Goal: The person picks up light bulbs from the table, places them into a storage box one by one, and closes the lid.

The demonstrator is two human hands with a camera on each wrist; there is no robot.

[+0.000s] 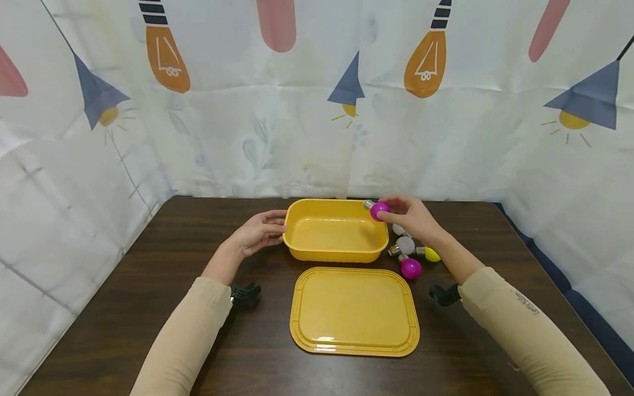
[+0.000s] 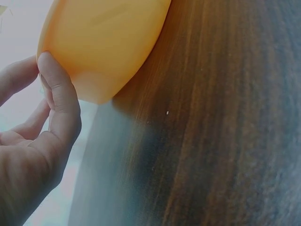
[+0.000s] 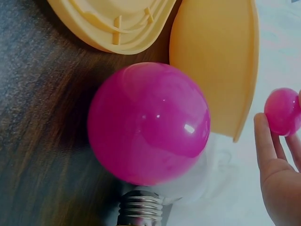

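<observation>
At the left end of the yellow rectangular box (image 1: 337, 256), my left hand (image 1: 261, 230) holds the rim between thumb and fingertips. The left wrist view shows the thumb against the box's outer wall (image 2: 103, 42). My right hand (image 1: 402, 213) pinches a magenta light bulb (image 1: 380, 211) above the box's back right corner, its metal screw base pointing left over the rim. In the right wrist view the fingers hold the bulb's round globe (image 3: 282, 112). A second magenta bulb (image 1: 411, 269) lies on the table and fills much of that view.
Right of the box lie white bulbs (image 1: 405, 245) and a yellow bulb (image 1: 432, 254), partly under the right forearm. A flat yellow lid (image 1: 354, 313) lies in front of the box on the dark wooden table (image 1: 148, 308). A printed curtain (image 1: 297, 137) hangs behind.
</observation>
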